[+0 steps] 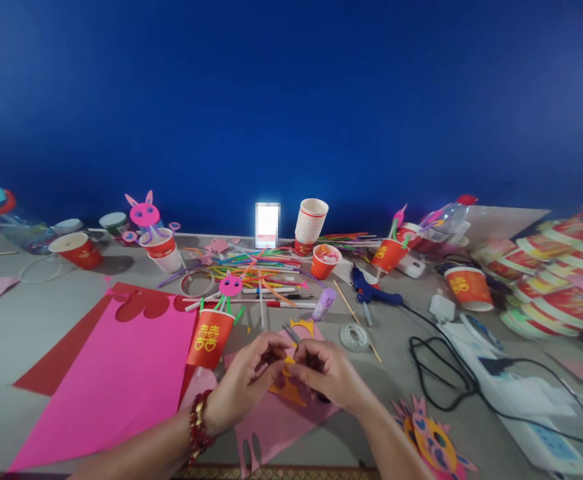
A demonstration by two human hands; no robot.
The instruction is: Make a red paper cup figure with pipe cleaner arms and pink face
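Both hands, left hand [249, 373] and right hand [324, 373], apparently pinch an orange paper piece [287, 387] between closed fingers.

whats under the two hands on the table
A pink paper sheet lies under both hands, with an orange paper cut-out on it. The cut-out's upper part is hidden by the fingers.

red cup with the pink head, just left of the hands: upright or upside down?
Upside down. The red cup rests on its wide rim with the narrow base up; straw limbs and the pink head stick out of the top.
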